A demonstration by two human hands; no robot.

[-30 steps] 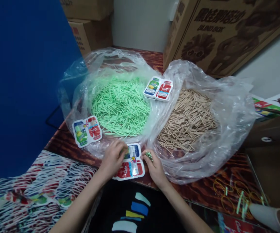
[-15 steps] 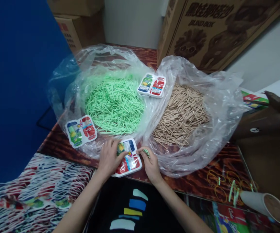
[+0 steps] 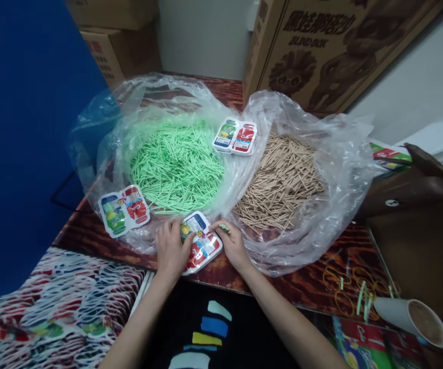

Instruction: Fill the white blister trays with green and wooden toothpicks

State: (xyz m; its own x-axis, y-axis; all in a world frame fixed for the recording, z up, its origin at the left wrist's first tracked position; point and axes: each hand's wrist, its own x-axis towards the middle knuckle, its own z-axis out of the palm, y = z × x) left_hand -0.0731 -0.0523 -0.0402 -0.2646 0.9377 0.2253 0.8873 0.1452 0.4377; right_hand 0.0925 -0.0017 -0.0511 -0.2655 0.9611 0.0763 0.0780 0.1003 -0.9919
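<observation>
We rest our spread left hand (image 3: 169, 247) on the near red-and-blue blister pack (image 3: 203, 249), our right hand (image 3: 234, 247) pinching green sticks (image 3: 225, 228) at its right edge

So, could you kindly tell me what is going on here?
A person's left hand lies on a white-edged flat pack with green and red print, thumb across its face. The right hand, at the pack's right edge, holds a small bundle of green-ended sticks. Beyond, thin green sticks and thin tan sticks lie heaped in separate clear plastic bags. Two similar packs rest beside the heaps.
</observation>
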